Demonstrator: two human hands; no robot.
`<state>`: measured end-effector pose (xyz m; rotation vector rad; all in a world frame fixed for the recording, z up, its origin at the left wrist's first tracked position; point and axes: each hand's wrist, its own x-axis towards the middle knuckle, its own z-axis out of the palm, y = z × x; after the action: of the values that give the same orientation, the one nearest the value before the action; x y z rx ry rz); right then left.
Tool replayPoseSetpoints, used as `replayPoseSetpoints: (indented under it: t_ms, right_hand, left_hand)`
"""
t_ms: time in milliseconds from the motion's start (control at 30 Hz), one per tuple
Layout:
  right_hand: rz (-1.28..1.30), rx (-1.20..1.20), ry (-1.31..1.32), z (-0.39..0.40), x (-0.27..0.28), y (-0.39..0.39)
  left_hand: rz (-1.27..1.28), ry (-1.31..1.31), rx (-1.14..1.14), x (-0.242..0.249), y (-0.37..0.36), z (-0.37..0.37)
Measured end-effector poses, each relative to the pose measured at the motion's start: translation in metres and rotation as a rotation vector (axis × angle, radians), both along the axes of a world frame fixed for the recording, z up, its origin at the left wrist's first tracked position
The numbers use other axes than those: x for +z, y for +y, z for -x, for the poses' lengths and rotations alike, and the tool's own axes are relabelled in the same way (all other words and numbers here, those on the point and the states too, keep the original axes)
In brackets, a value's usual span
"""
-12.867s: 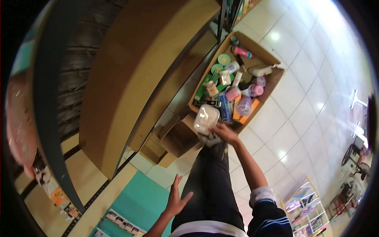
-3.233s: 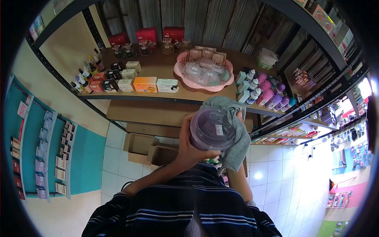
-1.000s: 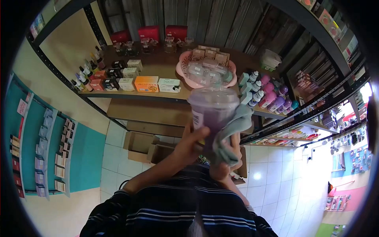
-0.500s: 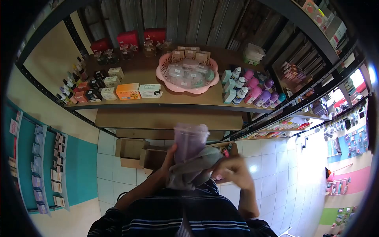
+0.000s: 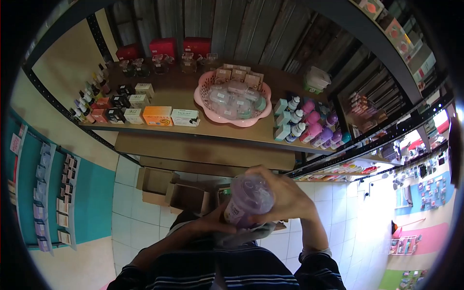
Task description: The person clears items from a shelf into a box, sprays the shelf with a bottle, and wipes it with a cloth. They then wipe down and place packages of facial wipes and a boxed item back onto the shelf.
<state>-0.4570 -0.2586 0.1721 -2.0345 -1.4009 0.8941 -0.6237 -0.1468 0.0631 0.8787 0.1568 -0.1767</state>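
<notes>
Above soft grey cloth (image 5: 241, 238), clasping a round, translucent purple plastic cup (image 5: 247, 197) with left hand (image 5: 217, 223) and right hand (image 5: 291, 197) — just before, with the left alone.

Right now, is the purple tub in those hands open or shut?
Shut: a see-through lid covers the top of the purple tub. I cannot tell if it is sealed all round: the right hand covers one side.

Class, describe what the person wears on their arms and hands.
The left hand and right hand are ungloved. The left sleeve and right sleeve are dark, part of a top with pale stripes; a whitish cuff edges the right sleeve.
</notes>
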Motion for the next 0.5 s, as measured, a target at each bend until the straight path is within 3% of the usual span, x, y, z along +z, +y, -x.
replayPoseSetpoints:
  t_ms: [33,100,167,233,333,400,433,467,500]
  right_hand:
    - [-0.128,0.016,-0.087,-0.008,0.007,-0.001]
    - [-0.262,-0.038,-0.163,-0.023,0.027,0.001]
    - [-0.371,-0.099,-0.23,-0.059,0.042,0.006]
    - [-0.444,-0.232,-0.114,-0.103,0.05,0.017]
    - [-0.44,-0.233,-0.558,-0.187,0.05,0.044]
    - [-0.418,-0.226,-0.638,-0.233,0.041,0.067]
    - [-0.287,-0.274,-0.798,-0.252,0.035,0.079]
    - [-0.156,-0.317,-0.957,-0.273,0.025,0.09]
    - [-0.163,-0.293,-0.956,-0.301,0.008,0.098]
  left_hand:
    - [0.01,0.0,0.007,-0.002,0.0,-0.001]
    - [0.16,-0.039,-0.242,-0.008,0.002,-0.003]
    - [0.105,-0.014,-0.252,0.001,0.009,-0.005]
    - [0.046,0.011,-0.254,0.003,0.017,-0.004]
    - [0.052,-0.077,-0.126,-0.008,0.03,0.004]
    - [-0.038,-0.007,0.204,-0.023,0.035,0.011]
    - [-0.032,-0.008,0.223,-0.016,0.035,0.015]
    - [0.031,-0.011,0.42,-0.001,0.032,0.019]
    - [0.065,-0.01,0.531,0.0,0.033,0.022]
